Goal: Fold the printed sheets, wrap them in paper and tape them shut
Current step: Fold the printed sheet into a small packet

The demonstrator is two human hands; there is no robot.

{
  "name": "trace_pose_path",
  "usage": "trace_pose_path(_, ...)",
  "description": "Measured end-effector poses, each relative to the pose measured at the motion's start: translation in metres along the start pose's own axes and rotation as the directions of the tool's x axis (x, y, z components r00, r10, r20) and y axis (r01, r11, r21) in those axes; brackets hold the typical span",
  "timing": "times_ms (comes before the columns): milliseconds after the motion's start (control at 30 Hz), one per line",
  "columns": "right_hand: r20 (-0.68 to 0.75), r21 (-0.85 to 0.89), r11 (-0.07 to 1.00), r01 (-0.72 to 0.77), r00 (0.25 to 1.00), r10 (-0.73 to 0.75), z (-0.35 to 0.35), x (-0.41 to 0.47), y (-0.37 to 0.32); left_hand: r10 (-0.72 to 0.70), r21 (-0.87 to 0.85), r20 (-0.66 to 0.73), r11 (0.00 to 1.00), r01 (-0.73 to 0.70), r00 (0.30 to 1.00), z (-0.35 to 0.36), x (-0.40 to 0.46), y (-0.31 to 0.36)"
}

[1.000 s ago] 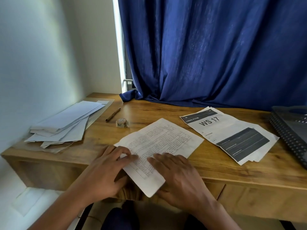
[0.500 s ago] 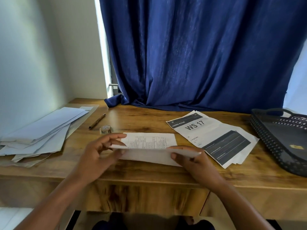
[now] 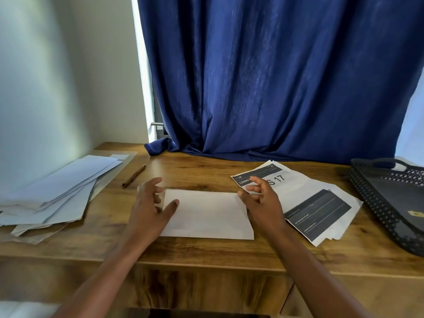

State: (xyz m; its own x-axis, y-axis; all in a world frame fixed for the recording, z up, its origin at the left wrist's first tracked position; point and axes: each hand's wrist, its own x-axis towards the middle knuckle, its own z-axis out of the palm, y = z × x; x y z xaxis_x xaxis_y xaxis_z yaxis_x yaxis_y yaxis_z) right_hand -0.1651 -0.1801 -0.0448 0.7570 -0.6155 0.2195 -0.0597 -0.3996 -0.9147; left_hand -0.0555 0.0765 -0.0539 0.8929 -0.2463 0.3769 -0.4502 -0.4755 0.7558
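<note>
A folded printed sheet (image 3: pixel 207 213) lies flat on the wooden desk (image 3: pixel 206 251), its blank white side up. My left hand (image 3: pixel 150 206) hovers over the sheet's left edge with fingers loosely spread, the thumb over the paper. At the right edge my right hand (image 3: pixel 261 199) is raised a little, fingers relaxed and holding nothing. A stack of printed sheets (image 3: pixel 309 203) headed "WS 17" lies to the right, partly behind my right hand. The tape roll (image 3: pixel 141 185) is mostly hidden behind my left hand.
A pile of white wrapping papers (image 3: pixel 57 191) covers the desk's left end by the wall. A pencil (image 3: pixel 133 176) lies behind my left hand. A black perforated tray (image 3: pixel 390 203) stands at the right. A blue curtain (image 3: pixel 275 76) hangs along the back.
The sheet, open with text up a second ago, was folded over and now lies flat. Both hands have let go of it and lifted off.
</note>
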Motion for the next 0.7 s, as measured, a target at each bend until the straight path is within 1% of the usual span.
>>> trace_pose_path(100,-0.043,-0.049,0.998,0.028,0.999,-0.03,-0.001,-0.001,0.003,0.101,0.111,0.062,0.988,-0.107,0.993,0.001,-0.007,-0.002)
trace_pose_path(167,-0.04,-0.102,0.993,0.061,0.997,-0.065,-0.002,-0.007,0.003,0.217,0.165,0.147,0.957,-0.24,0.965,0.002,-0.01,0.0)
trace_pose_path(233,-0.014,-0.153,0.98,0.129,0.991,-0.133,-0.004,-0.013,-0.001,0.338,0.257,0.248,0.88,-0.398,0.908,0.006,-0.012,0.001)
trace_pose_path(300,0.034,-0.251,0.943,0.218,0.976,-0.217,-0.005,-0.018,-0.006,0.388,0.339,0.335,0.8,-0.494,0.858,0.009,-0.012,0.003)
trace_pose_path(333,0.068,-0.332,0.905,0.266,0.964,-0.259,-0.004,-0.019,-0.009,0.391,0.363,0.363,0.777,-0.514,0.846,0.01,-0.012,0.004)
trace_pose_path(400,0.148,-0.499,0.782,0.372,0.926,-0.346,0.002,-0.023,-0.018,0.369,0.39,0.395,0.762,-0.517,0.841,0.01,-0.01,0.006)
trace_pose_path(467,0.213,-0.579,0.682,0.448,0.89,-0.403,0.014,-0.028,-0.028,0.331,0.415,0.428,0.755,-0.508,0.841,0.011,-0.01,0.008)
trace_pose_path(500,0.244,-0.589,0.657,0.471,0.878,-0.411,0.022,-0.031,-0.034,0.31,0.423,0.449,0.753,-0.505,0.838,0.012,-0.01,0.009)
trace_pose_path(567,0.326,-0.587,0.641,0.494,0.869,-0.371,0.04,-0.038,-0.043,0.256,0.444,0.51,0.739,-0.506,0.821,0.016,-0.012,0.01)
trace_pose_path(633,0.421,-0.593,0.64,0.489,0.866,-0.27,0.058,-0.043,-0.04,0.184,0.459,0.573,0.736,-0.498,0.799,0.019,-0.014,0.012)
trace_pose_path(700,0.491,-0.621,0.63,0.466,0.858,-0.15,0.071,-0.043,-0.03,0.127,0.462,0.606,0.747,-0.477,0.785,0.019,-0.014,0.016)
